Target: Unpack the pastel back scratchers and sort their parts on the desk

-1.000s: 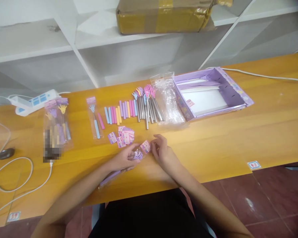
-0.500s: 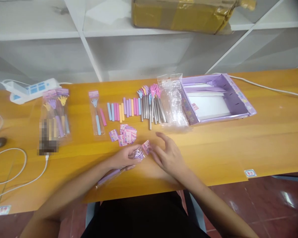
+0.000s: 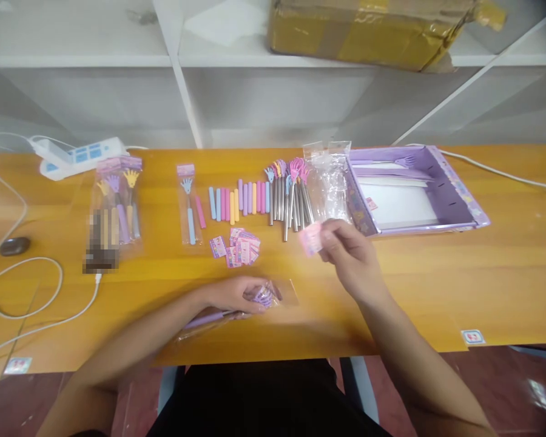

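My left hand (image 3: 239, 294) is closed around a purple back scratcher (image 3: 264, 295) in a clear plastic bag, its purple handle pointing down to the left. The open end of the bag sticks out to the right of my fingers. Up and to the right, my right hand (image 3: 352, 258) pinches a small pink printed card (image 3: 311, 238), slightly blurred, between thumb and fingers, above the table. A pile of similar pink cards (image 3: 243, 249) lies beyond my left hand. Behind it are a row of coloured handle sleeves (image 3: 247, 199) and a bunch of metal-stemmed back scratchers (image 3: 292, 197).
Clear bags (image 3: 328, 182) lie beside a purple box (image 3: 403, 227) at the right. Bagged back scratchers (image 3: 124, 212) and a single bagged blue one (image 3: 190, 209) lie left. A power strip (image 3: 84, 156), cables and a mouse (image 3: 14, 246) are farther left. A taped carton (image 3: 368, 33) sits on the shelf.
My right hand has moved right and up, away from the bag, with the pink card in its fingers. The left hand still grips the bagged back scratcher. The view has shifted slightly.
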`<act>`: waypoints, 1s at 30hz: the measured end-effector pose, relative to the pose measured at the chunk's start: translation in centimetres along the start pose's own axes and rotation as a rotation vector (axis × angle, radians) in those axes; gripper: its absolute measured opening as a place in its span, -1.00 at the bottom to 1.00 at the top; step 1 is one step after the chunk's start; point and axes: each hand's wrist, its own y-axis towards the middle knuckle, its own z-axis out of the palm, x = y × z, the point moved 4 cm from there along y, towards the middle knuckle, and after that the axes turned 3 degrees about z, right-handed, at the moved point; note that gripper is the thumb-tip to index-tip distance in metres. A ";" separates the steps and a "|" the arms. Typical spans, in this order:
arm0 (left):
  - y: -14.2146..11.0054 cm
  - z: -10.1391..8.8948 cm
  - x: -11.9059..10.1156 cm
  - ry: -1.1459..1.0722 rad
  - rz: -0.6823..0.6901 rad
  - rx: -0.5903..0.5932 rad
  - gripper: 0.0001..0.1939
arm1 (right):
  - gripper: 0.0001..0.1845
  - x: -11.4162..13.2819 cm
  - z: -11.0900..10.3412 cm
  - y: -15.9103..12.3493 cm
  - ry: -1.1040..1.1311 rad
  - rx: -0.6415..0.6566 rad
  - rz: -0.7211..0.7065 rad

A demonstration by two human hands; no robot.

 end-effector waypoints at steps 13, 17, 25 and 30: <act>-0.1 -0.3 0.1 -0.185 0.022 0.003 -0.41 | -0.68 -0.3 3.4 -1.6 -0.388 0.688 -0.037; 0.1 0.1 0.3 -0.196 0.032 0.136 -0.47 | -0.81 1.9 -1.4 -2.6 -0.430 0.156 -0.333; -0.1 0.3 0.4 -0.123 0.060 0.180 -0.60 | -0.76 0.3 -2.7 -1.7 0.257 -0.269 -0.285; -0.2 0.2 -0.1 -0.055 0.118 0.170 -0.59 | -0.84 3.2 -3.5 -2.7 0.234 -0.279 -0.425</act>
